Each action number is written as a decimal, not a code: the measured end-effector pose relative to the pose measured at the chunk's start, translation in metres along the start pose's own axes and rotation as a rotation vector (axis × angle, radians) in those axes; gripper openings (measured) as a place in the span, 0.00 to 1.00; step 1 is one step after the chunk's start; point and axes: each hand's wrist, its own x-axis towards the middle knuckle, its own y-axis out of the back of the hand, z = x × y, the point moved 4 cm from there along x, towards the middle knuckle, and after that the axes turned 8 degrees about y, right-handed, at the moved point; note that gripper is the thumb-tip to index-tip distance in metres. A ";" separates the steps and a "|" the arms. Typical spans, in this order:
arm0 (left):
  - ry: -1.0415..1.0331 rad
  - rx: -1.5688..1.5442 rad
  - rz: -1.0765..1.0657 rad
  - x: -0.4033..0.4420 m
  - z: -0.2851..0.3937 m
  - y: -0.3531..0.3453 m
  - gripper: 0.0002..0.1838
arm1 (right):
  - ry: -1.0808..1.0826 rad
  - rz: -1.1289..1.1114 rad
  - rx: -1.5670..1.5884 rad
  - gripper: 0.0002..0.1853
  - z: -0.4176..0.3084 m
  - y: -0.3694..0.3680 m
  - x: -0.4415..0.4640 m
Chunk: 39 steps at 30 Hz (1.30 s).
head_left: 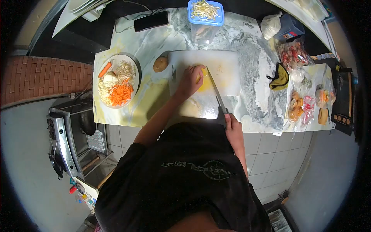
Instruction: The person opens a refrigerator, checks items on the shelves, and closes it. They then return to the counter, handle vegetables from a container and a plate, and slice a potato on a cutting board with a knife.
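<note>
My left hand [190,82] is closed with bent fingers over a yellow piece of what looks like peeled potato [206,84], pressing it onto the white cutting board [228,62]. My fingers partly cover the piece. My right hand [234,130] grips the handle of a long kitchen knife [215,88]. Its blade runs up and to the left, its tip beside my left fingertips and along the right side of the yellow piece. An unpeeled potato [160,64] lies on the counter just left of the board.
At the left, a plate [136,83] carries shredded carrot, bean sprouts, a carrot piece and pale chopped food. Behind the board stands a blue-lidded container [205,29] topped with sprouts. A phone [152,21] lies at the back. Bagged food [295,54] and a yellow-black pouch [279,77] sit right.
</note>
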 end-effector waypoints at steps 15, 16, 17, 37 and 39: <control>0.032 -0.062 0.110 -0.016 0.027 0.063 0.23 | -0.024 -0.008 -0.002 0.20 -0.010 0.007 -0.002; 0.098 -0.035 0.079 -0.018 0.024 0.072 0.22 | -0.034 -0.035 0.001 0.20 -0.013 0.007 -0.002; 0.166 -0.007 0.049 -0.021 0.021 0.079 0.22 | -0.044 -0.065 0.005 0.20 -0.015 0.006 -0.001; 0.058 0.056 -0.042 0.005 -0.003 0.011 0.20 | 0.027 0.119 0.019 0.21 0.000 0.005 0.000; 0.020 0.053 -0.063 0.010 -0.003 0.001 0.19 | 0.016 0.118 0.014 0.21 0.005 0.004 -0.001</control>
